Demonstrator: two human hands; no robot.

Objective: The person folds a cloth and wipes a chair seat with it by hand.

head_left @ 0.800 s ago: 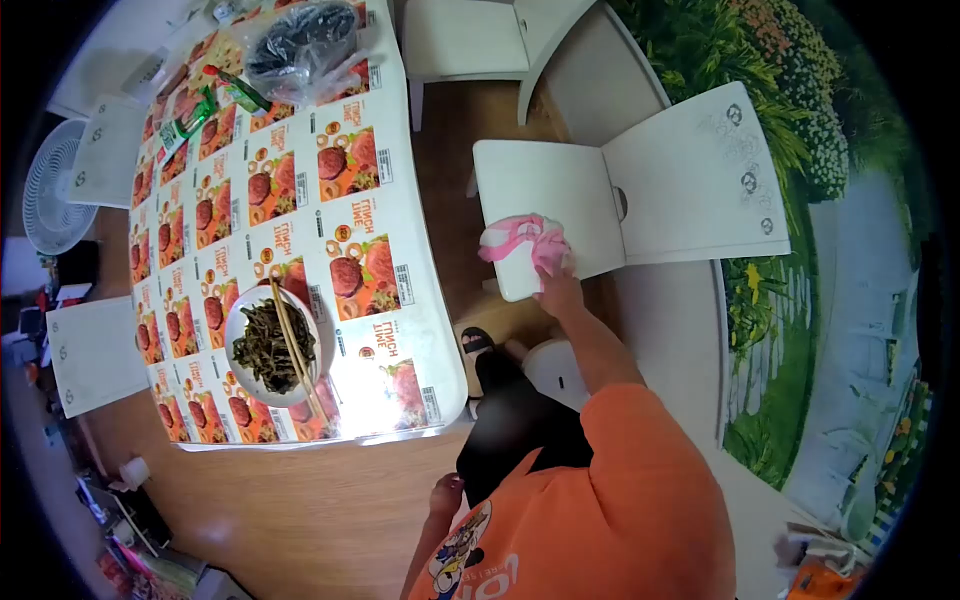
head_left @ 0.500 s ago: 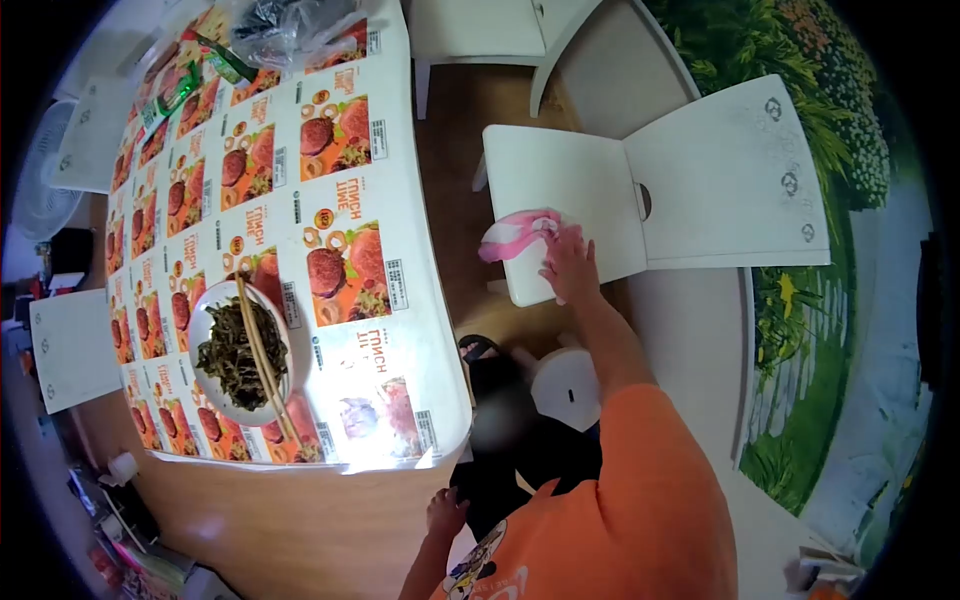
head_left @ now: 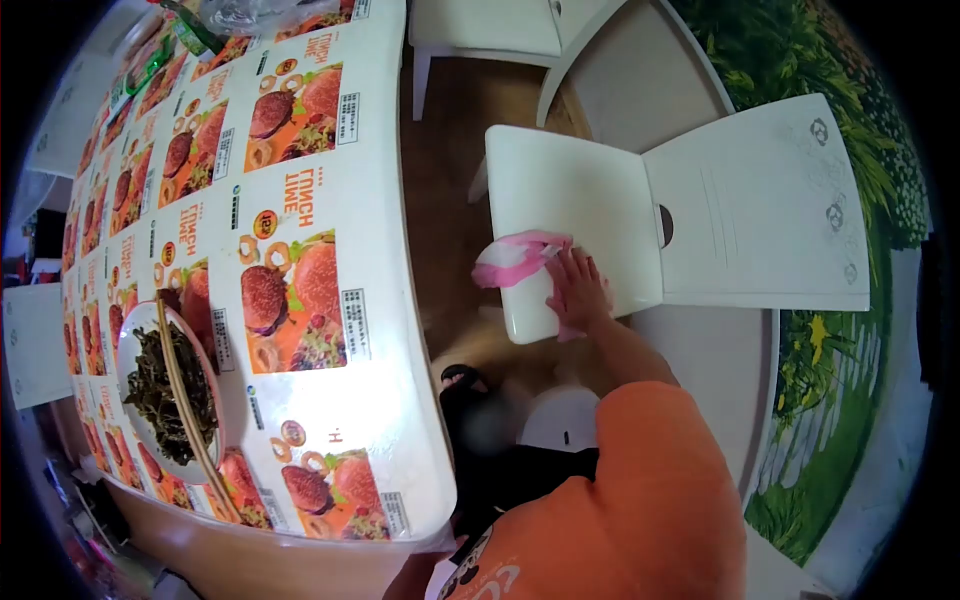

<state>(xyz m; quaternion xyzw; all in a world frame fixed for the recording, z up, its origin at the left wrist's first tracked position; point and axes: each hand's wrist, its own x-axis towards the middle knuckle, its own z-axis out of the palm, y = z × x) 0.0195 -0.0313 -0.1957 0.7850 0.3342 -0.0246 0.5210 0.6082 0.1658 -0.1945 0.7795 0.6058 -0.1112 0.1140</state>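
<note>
My right hand is on the front part of a white chair's seat, holding a pink and white cloth against it. The cloth is bunched under the fingers, and one end hangs over the seat edge toward the table. A small pink piece shows below the palm. My left forearm shows at the bottom, by the table corner; the hand itself is dark and mostly hidden, so its fingers cannot be made out.
To the left stands a table with a burger-printed cover. On it are a plate of dark green food, chopsticks, a green bottle and a plastic bag. A white stool stands near my legs; another chair is farther off.
The view has shifted, so table and plate appear farther left and chair lower. My right hand stays on the cloth on the seat. My left hand, visible before, is now mostly hidden.
</note>
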